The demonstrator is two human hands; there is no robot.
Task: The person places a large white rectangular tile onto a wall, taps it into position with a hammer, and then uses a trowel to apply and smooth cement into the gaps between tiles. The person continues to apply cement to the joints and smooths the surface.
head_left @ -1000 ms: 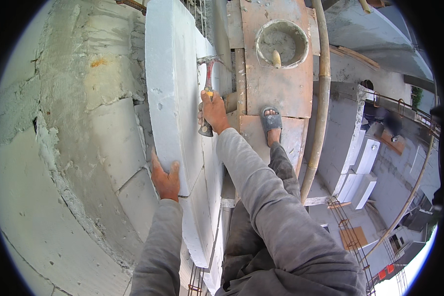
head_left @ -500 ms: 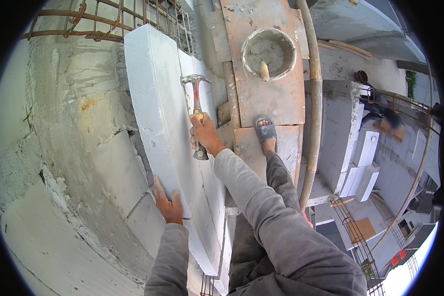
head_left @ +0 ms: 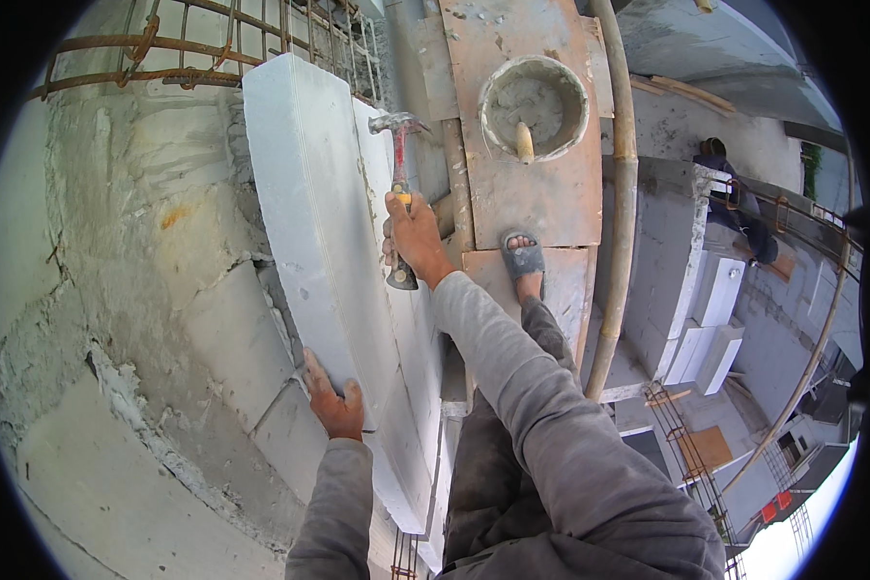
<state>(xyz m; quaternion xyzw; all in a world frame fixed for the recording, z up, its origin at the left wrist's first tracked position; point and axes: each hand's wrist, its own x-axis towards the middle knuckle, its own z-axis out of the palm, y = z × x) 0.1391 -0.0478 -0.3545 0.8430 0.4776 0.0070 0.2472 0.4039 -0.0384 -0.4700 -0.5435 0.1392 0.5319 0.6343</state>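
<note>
My right hand (head_left: 419, 238) is wrapped round the handle of a claw hammer (head_left: 400, 159), which has a red neck and a black and yellow grip. The hammer's head points away from me, over the right side of a pale wall. Along the top of this wall lies a long white building block (head_left: 314, 203). My left hand (head_left: 334, 398) rests against the block's near left edge, fingers stretched out and thumb apart. Another white block (head_left: 401, 459) continues the row nearer to me.
On the plank platform (head_left: 532, 208) stands a mortar bucket (head_left: 485, 106) with a wooden handle sticking out. My sandalled foot (head_left: 522, 256) is on the planks. A bamboo pole (head_left: 624, 193) runs along their right side. Rusty rebar (head_left: 193, 48) crosses at far left. Another person (head_left: 744, 208) is below right.
My right hand and the hammer have shifted away from me and slightly right. My left hand stays at the block. The person below right has changed posture.
</note>
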